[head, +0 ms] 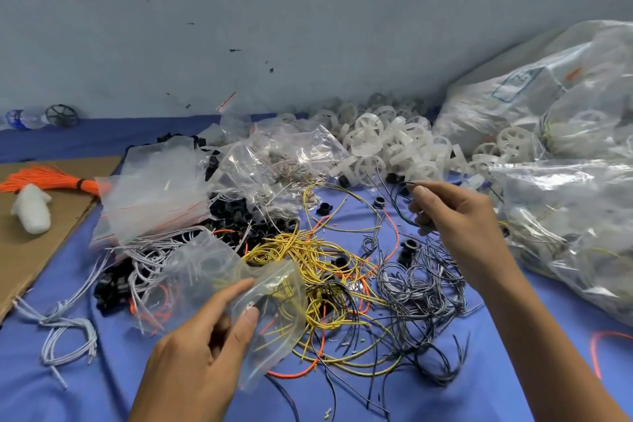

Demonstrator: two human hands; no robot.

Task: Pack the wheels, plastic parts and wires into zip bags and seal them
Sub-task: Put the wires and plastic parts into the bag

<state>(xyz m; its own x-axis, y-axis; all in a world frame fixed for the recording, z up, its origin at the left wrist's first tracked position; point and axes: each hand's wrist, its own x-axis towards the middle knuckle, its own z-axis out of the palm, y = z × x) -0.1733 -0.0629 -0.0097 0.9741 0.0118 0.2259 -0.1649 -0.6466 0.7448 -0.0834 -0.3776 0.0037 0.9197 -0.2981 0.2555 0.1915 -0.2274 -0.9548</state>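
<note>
2 hands were busy. The left hand (198, 336) pinched the bag (212, 271), ready for filling; the right hand (452, 212) pinched a wire (396, 204) above the pile (421, 281).

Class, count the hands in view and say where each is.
2. The left hand, bottom centre, grips a clear zip bag; the right hand, right of centre, pinches a dark wire.

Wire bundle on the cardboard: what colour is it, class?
The bundle is orange; the head view shows it.
</note>
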